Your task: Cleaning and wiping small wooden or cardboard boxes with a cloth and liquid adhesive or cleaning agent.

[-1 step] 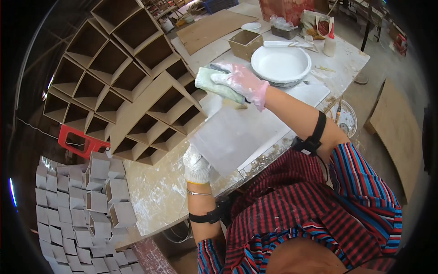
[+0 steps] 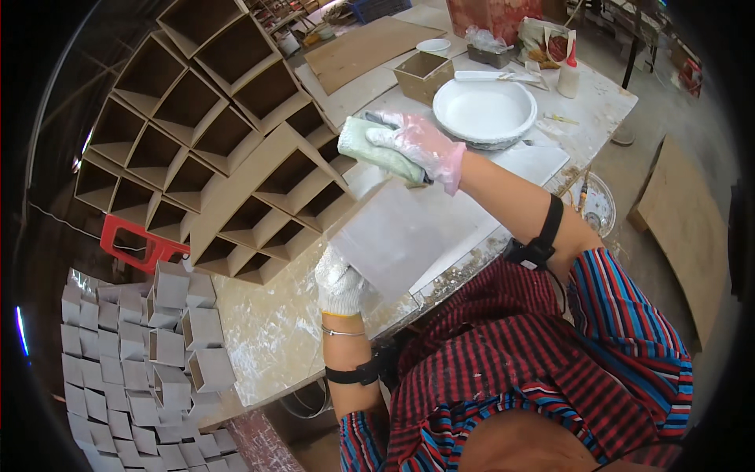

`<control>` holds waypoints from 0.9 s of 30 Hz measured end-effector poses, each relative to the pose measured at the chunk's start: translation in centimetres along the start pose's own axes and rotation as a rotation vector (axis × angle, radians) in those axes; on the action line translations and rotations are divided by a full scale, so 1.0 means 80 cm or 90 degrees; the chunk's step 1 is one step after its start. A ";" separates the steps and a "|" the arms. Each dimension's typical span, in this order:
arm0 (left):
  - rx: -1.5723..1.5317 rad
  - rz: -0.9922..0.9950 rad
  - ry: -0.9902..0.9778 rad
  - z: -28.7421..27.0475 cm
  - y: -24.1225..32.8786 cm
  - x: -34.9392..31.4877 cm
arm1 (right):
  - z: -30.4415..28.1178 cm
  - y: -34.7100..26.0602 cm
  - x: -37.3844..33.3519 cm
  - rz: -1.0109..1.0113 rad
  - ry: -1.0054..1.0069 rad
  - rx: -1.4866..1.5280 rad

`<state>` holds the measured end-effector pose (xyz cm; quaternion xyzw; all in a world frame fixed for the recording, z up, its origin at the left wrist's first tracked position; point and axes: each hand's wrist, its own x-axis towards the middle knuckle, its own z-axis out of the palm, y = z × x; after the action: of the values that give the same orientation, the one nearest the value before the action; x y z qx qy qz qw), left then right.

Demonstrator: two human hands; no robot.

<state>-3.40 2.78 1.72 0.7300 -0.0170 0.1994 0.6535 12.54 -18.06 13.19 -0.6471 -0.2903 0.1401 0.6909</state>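
The right hand (image 2: 421, 148), in a pink glove smeared with white, is closed around a pale green pad (image 2: 377, 149) at the far end of a thin greyish panel (image 2: 401, 236). The panel lies on the table (image 2: 271, 330), near a white basin (image 2: 485, 110); the white-gloved left hand (image 2: 338, 282) meets its left edge, though whether those fingers grip cannot be told.

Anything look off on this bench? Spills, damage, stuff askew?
White smears streak the tabletop left of the left hand, and the front edge looks crusted, suggesting splashes or residue. The gloves also differ: white knit on the left hand, thin pinkish on the right hand.
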 end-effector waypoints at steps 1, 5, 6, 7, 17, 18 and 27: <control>0.002 0.013 -0.010 0.004 0.002 0.001 | -0.002 0.005 -0.004 0.089 -0.023 0.099; -0.535 -0.133 0.008 0.048 0.049 0.012 | 0.001 0.011 -0.008 0.000 -0.027 0.178; -0.551 -0.140 0.019 0.053 0.054 0.013 | -0.003 0.013 -0.007 0.002 -0.028 0.166; -0.568 -0.146 0.031 0.057 0.056 0.015 | -0.008 0.018 -0.004 0.004 -0.029 0.155; -0.630 -0.252 0.063 0.051 0.040 0.025 | 0.015 -0.012 -0.029 -0.311 -0.027 0.137; -0.650 -0.254 0.053 0.058 0.050 0.027 | 0.013 -0.012 -0.028 -0.425 -0.048 0.021; -0.694 -0.297 0.140 0.060 0.055 0.047 | 0.034 0.031 -0.067 -0.613 -0.292 -0.396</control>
<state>0.09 -1.62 6.74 0.2490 0.1114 0.0873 0.9581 7.15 -18.61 9.55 -0.5680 -0.7181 -0.1431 0.3759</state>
